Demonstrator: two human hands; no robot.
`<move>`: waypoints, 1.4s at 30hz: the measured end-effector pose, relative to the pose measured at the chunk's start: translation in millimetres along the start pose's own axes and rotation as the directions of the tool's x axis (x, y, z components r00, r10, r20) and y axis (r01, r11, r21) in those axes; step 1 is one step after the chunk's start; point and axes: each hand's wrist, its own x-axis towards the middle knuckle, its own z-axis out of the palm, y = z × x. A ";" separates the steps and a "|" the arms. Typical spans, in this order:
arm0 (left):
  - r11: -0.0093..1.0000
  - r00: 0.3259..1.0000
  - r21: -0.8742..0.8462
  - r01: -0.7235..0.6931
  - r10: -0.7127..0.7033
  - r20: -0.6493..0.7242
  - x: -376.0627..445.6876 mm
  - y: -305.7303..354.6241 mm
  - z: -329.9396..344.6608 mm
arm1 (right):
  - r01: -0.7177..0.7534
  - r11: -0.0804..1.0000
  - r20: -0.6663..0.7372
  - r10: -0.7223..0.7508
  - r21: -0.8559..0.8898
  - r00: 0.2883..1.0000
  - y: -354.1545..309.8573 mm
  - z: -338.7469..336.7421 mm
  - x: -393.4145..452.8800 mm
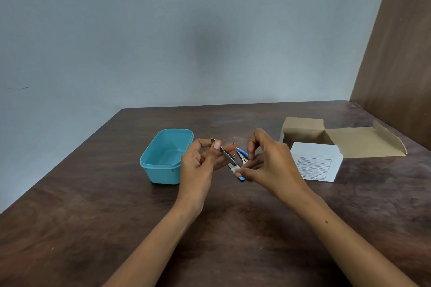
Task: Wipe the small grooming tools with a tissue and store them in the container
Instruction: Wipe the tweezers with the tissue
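Head view — nail clipper (227, 155) between both hands' fingers (217, 145)

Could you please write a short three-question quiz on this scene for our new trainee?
1. True or false: the teal container already holds a tool.
2. Which hand grips the upper end of the metal tool? A) left hand B) right hand
3. Fill in: the white box stands with its flap ____.

Key: 1 false, it looks empty. 2 A; the right hand pinches a small white tissue at the tool's lower end. 3 open.
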 end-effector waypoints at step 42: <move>0.998 0.997 0.063 0.020 -0.015 -0.077 1.3 2.6 -4.8 | -0.036 0.999 0.030 0.035 0.024 0.999 1.8 -4.0 2.6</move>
